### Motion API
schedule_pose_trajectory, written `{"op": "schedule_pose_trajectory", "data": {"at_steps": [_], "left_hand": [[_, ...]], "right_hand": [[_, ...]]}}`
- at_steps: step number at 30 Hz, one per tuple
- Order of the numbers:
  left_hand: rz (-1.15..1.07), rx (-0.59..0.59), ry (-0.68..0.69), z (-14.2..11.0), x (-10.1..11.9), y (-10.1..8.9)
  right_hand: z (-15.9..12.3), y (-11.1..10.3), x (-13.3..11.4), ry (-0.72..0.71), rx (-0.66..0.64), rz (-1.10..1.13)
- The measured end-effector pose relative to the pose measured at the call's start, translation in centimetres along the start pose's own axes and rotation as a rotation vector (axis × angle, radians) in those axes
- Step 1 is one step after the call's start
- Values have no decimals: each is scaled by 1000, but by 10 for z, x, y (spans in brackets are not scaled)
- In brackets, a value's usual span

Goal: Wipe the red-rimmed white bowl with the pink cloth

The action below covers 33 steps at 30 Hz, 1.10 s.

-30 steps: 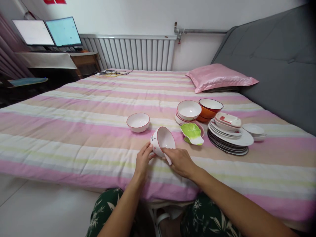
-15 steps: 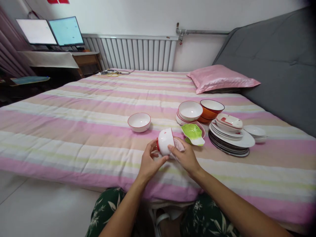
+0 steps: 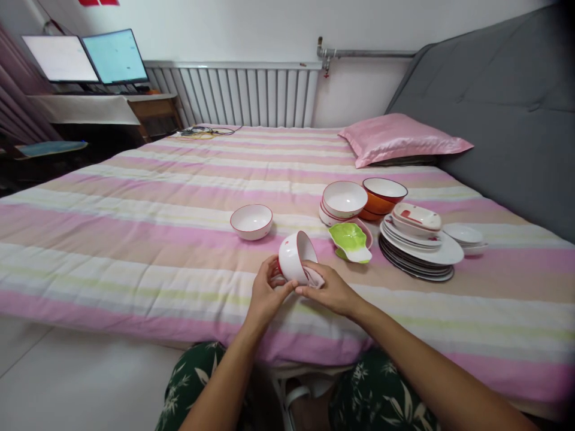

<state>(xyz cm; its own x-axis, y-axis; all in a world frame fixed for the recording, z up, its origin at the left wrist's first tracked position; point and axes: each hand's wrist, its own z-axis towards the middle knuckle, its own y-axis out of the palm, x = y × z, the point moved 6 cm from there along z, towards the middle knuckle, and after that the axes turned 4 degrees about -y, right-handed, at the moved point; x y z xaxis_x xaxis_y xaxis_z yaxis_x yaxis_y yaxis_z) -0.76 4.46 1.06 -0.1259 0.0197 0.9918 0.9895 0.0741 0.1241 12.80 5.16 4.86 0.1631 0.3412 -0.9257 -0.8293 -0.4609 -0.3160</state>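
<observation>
Head view: The white bowl (image 3: 290, 257) was held on its side between the two hands, above the near part of the striped bedspread (image 3: 148, 257); whether it touched the fabric could not be told. Compared with half a second earlier, its mouth had turned toward the camera, exposing the inner wall, and the pale cloth (image 3: 315, 278) sat lower on the rim. The right thumb had left the outer wall and lay below the bowl, near the left thumb.

The left hand (image 3: 264, 292) had its fingers curled around the red-edged base, thumb beneath, clamped on the bowl. The right hand (image 3: 335, 290) had its fingers closed on the cloth at the rim; the fingertips inside were partly hidden.

A second bowl (image 3: 251, 222) stood upright beyond the left hand, unmoved, and the green dish (image 3: 349, 239) likewise kept its place to the right.
</observation>
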Motion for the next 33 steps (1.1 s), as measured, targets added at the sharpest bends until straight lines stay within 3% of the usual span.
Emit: {"op": "schedule_pose_trajectory", "data": {"at_steps": [5,10,14,26,33], "left_hand": [[-20,33,-7,1,0,-1],[-16,29,-1,1,1,0],[-23,29,-4,0,2,0],[-72,36,-19,0,3,1],[-35,18,-38,-2,3,4]], "right_hand": [[-3,-3,12,34,-113,-269],[-1,-7,16,-59,-108,-615],[0,-6,19,-60,-120,-749],[0,-3,15,-122,-92,-789],[-1,-4,4,61,-15,-686]]}}
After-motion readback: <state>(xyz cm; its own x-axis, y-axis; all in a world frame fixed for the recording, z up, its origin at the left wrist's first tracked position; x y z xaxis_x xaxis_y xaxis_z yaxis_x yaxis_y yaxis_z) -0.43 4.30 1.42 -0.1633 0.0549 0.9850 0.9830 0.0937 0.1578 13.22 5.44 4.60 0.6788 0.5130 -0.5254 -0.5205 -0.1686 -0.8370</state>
